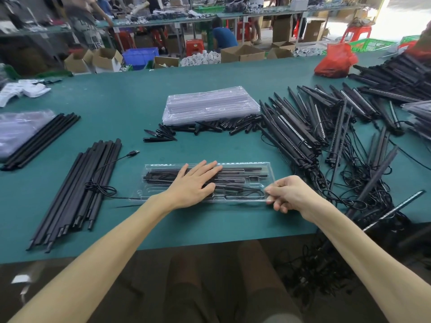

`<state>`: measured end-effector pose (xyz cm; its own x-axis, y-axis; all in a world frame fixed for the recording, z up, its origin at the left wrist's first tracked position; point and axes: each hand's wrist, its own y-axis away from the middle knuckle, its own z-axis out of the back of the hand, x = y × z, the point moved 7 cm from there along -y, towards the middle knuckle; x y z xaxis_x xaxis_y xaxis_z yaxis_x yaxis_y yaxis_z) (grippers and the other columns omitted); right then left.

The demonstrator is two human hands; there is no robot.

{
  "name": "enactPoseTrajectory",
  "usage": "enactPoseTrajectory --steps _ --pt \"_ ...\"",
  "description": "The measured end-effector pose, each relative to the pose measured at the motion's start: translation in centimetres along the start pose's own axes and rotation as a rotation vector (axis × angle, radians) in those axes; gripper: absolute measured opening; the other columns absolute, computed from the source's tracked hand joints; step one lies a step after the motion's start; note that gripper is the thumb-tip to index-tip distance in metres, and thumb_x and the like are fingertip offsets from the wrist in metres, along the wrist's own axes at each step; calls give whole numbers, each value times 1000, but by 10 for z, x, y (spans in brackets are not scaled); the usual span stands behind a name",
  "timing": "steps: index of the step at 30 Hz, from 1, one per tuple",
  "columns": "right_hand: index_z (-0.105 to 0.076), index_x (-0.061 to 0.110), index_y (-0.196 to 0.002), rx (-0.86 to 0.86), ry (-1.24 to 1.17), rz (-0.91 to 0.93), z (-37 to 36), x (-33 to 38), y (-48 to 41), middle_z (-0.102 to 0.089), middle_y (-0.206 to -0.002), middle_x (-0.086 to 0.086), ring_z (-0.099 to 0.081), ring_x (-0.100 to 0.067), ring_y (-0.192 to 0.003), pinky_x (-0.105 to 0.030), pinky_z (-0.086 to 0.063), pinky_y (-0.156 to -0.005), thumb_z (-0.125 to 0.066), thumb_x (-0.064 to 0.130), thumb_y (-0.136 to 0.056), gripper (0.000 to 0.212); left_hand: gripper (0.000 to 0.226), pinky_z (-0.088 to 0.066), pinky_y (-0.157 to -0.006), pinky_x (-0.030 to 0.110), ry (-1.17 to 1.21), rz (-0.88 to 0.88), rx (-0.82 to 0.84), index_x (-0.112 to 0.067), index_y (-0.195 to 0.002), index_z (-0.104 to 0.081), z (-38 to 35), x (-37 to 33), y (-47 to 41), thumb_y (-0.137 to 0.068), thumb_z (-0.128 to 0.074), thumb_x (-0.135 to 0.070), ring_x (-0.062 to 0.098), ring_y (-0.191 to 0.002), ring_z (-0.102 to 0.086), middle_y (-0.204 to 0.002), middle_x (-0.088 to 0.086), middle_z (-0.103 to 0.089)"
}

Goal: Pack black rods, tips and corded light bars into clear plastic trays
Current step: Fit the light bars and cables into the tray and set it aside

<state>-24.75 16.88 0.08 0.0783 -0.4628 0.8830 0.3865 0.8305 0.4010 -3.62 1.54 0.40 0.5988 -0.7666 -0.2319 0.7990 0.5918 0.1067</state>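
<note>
- Green tabletop (121, 108) in a busy workshop carries the whole job; the clear tray (254, 164) lies on it near the person's edge, and every place below is told from that tray.
- Left fingers (210, 167) lie straight and spread on top of the tray, over the black parts in its far slots; the left hand (193, 183) presses flat and grips nothing.
- Right fingertips (270, 191) pinch the tray's near right corner, so the right hand (289, 194) grips the rim.
- A looped cord (242, 193) sits in the near compartment, between the two hands.
- This looks like seating the contents. Pressing evenly with the flat palm while the pinched corner steadies the thin plastic should stop it flexing.
- The cord probably needs to stay inside its recess, or it could get trapped at the rim.
- Beyond the tray lie loose tips (210, 128), with a stack of empty trays (212, 106) behind them.
- Left of the tray lie black rods (88, 183); right of it lie corded light bars (303, 127) in a tangled heap.
</note>
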Motion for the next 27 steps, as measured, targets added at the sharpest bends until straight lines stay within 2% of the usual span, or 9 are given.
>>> enactPoseTrajectory --steps 14,27 --pt "-68 -5 -97 -8 15 15 0 0 1 -71 -70 -13 -55 -13 -43 -21 -41 -37 -62 6 -97 12 56 8 -124 48 -18 -13 -51 -47 -158 -4 -7 4 -1 -105 -25 -43 2 -153 6 -165 -25 0" --pt "-65 -9 -100 -28 -25 16 1 -1 -1 -69 -70 -15 -51 -12 -41 -20 -38 -37 -61 6 -97 15 56 7 -125 47 16 -17 -85 -46 -158 -11 -2 -1 1 -106 -29 -43 1 -153 4 -165 -24 -5"
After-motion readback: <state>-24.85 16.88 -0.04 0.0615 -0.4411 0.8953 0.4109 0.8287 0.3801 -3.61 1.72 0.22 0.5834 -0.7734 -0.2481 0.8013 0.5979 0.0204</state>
